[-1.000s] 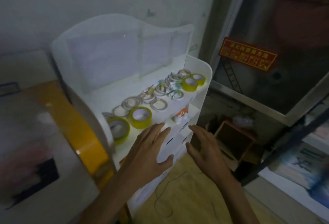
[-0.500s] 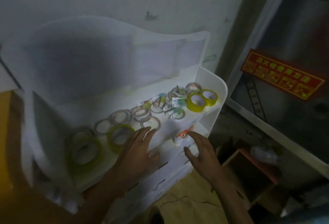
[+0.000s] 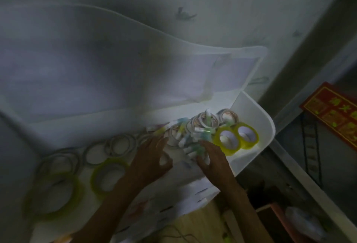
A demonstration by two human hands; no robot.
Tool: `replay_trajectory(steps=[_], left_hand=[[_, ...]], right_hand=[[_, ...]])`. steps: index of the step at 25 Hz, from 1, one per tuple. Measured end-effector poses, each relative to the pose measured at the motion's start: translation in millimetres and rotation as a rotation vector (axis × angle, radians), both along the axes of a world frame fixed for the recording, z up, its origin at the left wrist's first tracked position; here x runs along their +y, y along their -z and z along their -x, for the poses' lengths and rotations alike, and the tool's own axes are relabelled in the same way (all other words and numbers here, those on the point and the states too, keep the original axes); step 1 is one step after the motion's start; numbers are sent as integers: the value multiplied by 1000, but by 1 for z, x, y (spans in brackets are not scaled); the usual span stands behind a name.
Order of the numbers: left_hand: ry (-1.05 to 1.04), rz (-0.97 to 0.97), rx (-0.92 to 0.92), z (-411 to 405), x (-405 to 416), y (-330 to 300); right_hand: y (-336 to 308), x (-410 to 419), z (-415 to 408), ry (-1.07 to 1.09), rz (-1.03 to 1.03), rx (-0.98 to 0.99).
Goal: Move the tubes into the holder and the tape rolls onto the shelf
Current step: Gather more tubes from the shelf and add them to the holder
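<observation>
A white shelf unit (image 3: 257, 115) fills the view, its top tray lit and blurred. Two yellow tape rolls (image 3: 236, 138) stand at the tray's right end. Several thin pale rolls (image 3: 117, 145) and two larger yellow-green rolls (image 3: 108, 177) lie along the left. A heap of small white tubes (image 3: 195, 136) mixed with small rolls sits right of centre. My left hand (image 3: 149, 158) and my right hand (image 3: 214, 157) reach into the front of that heap, fingers spread and curled around it. Whether either hand grips a tube is hidden by blur.
A tall translucent back panel (image 3: 116, 65) rises behind the tray against a grey wall. Lower shelf tiers (image 3: 195, 192) sit under my wrists. A red sign with yellow characters (image 3: 334, 111) hangs at the right. A wooden floor and a reddish box (image 3: 278, 221) lie below.
The view has closed in on the tray. Both hands have moved up and right, from the lower shelf front onto the heap of tubes.
</observation>
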State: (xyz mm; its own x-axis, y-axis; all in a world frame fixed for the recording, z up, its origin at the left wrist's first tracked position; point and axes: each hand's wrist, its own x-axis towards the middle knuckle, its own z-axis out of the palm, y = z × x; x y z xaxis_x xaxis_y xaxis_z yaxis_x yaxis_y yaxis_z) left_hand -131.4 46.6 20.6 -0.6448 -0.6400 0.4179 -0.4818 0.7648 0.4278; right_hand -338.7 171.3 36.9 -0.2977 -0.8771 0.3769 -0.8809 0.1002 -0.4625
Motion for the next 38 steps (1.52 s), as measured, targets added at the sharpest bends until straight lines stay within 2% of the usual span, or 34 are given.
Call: replay_trajectory(steps=[4, 9, 16, 20, 23, 26, 28, 31, 33, 35, 38], left_hand=[[-40, -35, -47, 15, -16, -1], [-132, -119, -181, 35, -30, 25], [-359, -49, -248, 58, -49, 35], [-569, -62, -299, 56, -47, 36], [-579, -55, -349, 52, -45, 31], [-555, -43, -293, 53, -41, 26], [-528, -70, -285, 53, -43, 28], [-493, -156, -332, 48, -49, 33], [-467, -188, -297, 48, -49, 33], [-467, -261, -180, 50, -45, 29], [-478, -251, -168, 47, -45, 29]], right_hand=[[17, -45, 29, -138, -41, 131], [23, -83, 51, -225, -211, -45], [24, -122, 79, -404, -253, -109], [44, -133, 99, -505, -190, -41], [37, -138, 101, -466, -193, -33], [31, -138, 98, -493, -158, -25], [38, -138, 106, -542, -128, 1], [36, -136, 111, -499, -197, 29], [32, -133, 110, -499, -120, 31], [37, -131, 113, -569, 48, 72], [39, -137, 111, -571, 92, 69]])
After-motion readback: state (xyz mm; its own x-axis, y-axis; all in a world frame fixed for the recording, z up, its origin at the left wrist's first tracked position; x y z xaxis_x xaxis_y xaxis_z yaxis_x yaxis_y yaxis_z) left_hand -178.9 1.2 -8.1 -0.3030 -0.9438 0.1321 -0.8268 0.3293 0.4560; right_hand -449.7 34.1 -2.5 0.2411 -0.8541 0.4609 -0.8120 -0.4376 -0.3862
